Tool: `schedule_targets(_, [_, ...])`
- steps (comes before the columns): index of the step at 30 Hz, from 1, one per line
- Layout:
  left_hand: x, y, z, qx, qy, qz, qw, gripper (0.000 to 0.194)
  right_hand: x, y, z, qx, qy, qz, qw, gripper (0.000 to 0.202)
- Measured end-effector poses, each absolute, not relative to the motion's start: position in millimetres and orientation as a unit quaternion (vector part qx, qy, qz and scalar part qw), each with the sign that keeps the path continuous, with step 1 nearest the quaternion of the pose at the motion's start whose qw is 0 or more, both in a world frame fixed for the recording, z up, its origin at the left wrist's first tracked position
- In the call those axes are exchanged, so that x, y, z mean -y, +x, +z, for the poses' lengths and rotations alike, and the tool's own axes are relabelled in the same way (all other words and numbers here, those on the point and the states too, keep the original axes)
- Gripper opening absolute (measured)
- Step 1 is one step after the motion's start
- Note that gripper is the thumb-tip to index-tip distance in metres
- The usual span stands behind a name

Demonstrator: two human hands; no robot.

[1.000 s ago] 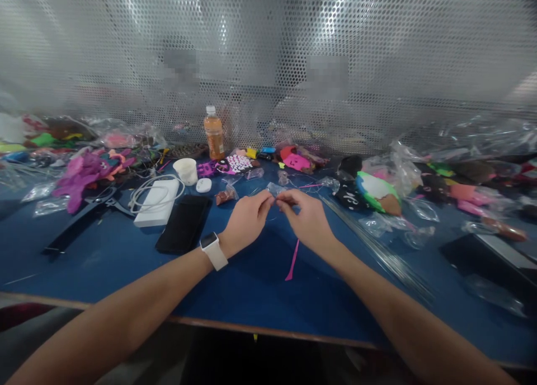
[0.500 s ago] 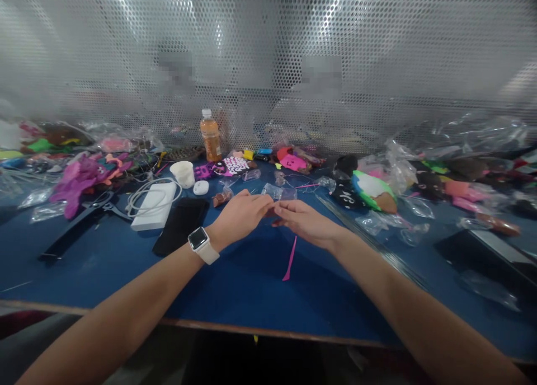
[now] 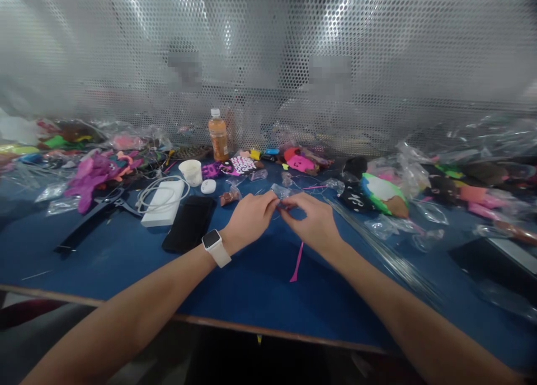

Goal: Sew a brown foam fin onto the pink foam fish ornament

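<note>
My left hand point(image 3: 250, 218), with a white watch point(image 3: 215, 247) on its wrist, is closed in a pinch above the blue table point(image 3: 251, 295). Facing it, my right hand point(image 3: 314, 221) is also pinched, its fingertips almost meeting the left ones. Whatever sits between the fingers is too small and hidden to name. Just below the right hand lies a thin magenta tool point(image 3: 297, 264) with a flared end. Behind the fingertips is a clear plastic packet point(image 3: 280, 191). A brown lump in clear wrap point(image 3: 230, 196) rests left of it.
Left stand a black phone point(image 3: 188, 224), a white box point(image 3: 163, 206) with a cable, a white cup point(image 3: 191, 172) and an orange drink bottle point(image 3: 218, 136). Right lie thin clear rods point(image 3: 386, 256), a green-white-brown piece point(image 3: 384, 195) and a dark box point(image 3: 495, 264). Perforated metal point(image 3: 268, 55) rises behind.
My right hand has turned, its fingers now bent more toward the left fingertips. Both hands stay close together; the whole view has shifted slightly.
</note>
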State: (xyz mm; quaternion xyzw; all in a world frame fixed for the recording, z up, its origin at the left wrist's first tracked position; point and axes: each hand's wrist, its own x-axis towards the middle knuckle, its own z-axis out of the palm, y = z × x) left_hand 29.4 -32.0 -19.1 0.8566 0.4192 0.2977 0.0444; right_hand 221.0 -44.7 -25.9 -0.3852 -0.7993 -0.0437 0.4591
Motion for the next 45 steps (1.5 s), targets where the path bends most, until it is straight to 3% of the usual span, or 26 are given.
schedule_targets(7, [30,31,-22,-0.407,0.844,0.338,0.087,0.024,39,223,-28,0.806,-0.389,-0.189,0.404,0.009])
schedule_targets(14, [30,33,-24,-0.41,0.818,0.38,0.134,0.027,41,222,-20,0.826,-0.415,-0.188,0.332,0.017])
schedule_targets(24, [28,31,-24,-0.403,0.805,0.407,0.155,0.029,33,225,-24,0.845,-0.393,-0.168,0.322,0.026])
schedule_targets(30, [25,27,-26,-0.384,0.827,0.388,0.136,0.026,30,232,-23,0.852,-0.38,-0.034,0.358,0.02])
schedule_targets(34, [24,25,-22,-0.36,0.87,0.327,0.077,0.028,29,239,-16,0.829,-0.397,0.134,0.371,0.013])
schedule_targets(41, [24,17,-13,-0.254,0.929,0.266,0.032,0.03,30,257,5,0.798,-0.315,0.432,0.278,0.022])
schedule_targets(45, [27,14,-10,-0.196,0.942,0.267,0.048,0.027,32,259,6,0.779,-0.266,0.52,0.227,0.027])
